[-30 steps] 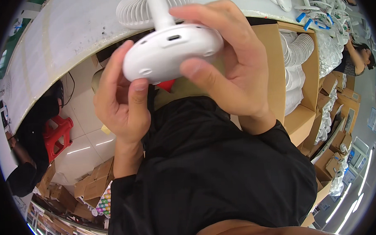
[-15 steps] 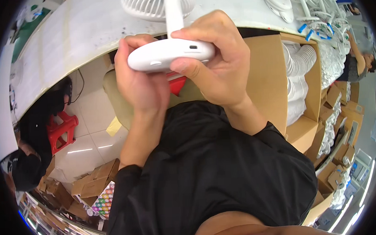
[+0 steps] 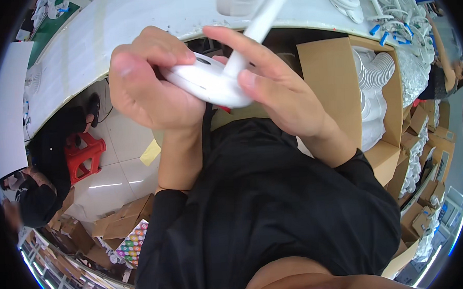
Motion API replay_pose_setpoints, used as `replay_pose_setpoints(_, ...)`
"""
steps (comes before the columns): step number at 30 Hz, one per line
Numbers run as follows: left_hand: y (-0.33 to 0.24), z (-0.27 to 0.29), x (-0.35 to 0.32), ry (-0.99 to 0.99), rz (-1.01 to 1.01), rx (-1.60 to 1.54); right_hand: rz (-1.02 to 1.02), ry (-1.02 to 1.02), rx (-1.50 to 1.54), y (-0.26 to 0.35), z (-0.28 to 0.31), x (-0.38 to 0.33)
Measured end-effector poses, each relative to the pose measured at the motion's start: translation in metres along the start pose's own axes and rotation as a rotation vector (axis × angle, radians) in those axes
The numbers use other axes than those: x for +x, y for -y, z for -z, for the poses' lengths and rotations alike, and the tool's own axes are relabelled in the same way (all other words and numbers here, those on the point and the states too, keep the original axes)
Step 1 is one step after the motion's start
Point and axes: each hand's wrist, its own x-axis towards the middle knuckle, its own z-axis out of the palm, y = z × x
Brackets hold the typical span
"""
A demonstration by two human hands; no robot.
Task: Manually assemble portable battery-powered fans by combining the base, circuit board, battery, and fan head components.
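A white desk fan [image 3: 224,88] is held tilted over my lap, its rounded base toward me. Its stem slants up and right to a blurred grille [image 3: 239,1] at the top edge. My left hand [image 3: 154,80] is closed round the left side of the base, with its fingertips by a dark oval opening. Round the foot of the stem is my right hand [image 3: 286,85]: its thumb rests against the base, and its index finger stretches across the stem. Part of the right hand's fingers is hidden behind the fan.
A white table [image 3: 148,14] curves across the far side. An open cardboard box [image 3: 328,83] at right holds white ribbed parts. White round parts [image 3: 345,2] and fan pieces with blue ends lie at far right. People sit at both sides; a red stool [image 3: 85,156] stands at left.
The fan has turned, so its stem now leans right and the base side with the small port no longer shows. My left hand has shifted left and up; my right fingers have loosened and spread round the stem.
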Motion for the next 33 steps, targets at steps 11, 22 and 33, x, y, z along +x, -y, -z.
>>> replay_pose_setpoints(11,-0.017,0.009,0.005,0.196,-0.093,0.084,-0.158,0.185,0.385,0.001,-0.011,0.009)
replay_pose_setpoints(22,-0.011,0.026,0.006,-0.023,0.309,-0.059,0.149,0.194,0.388,-0.053,-0.016,0.013)
replay_pose_setpoints(33,-0.039,0.01,0.001,0.361,0.109,0.263,-0.145,0.119,0.438,-0.014,-0.025,0.007)
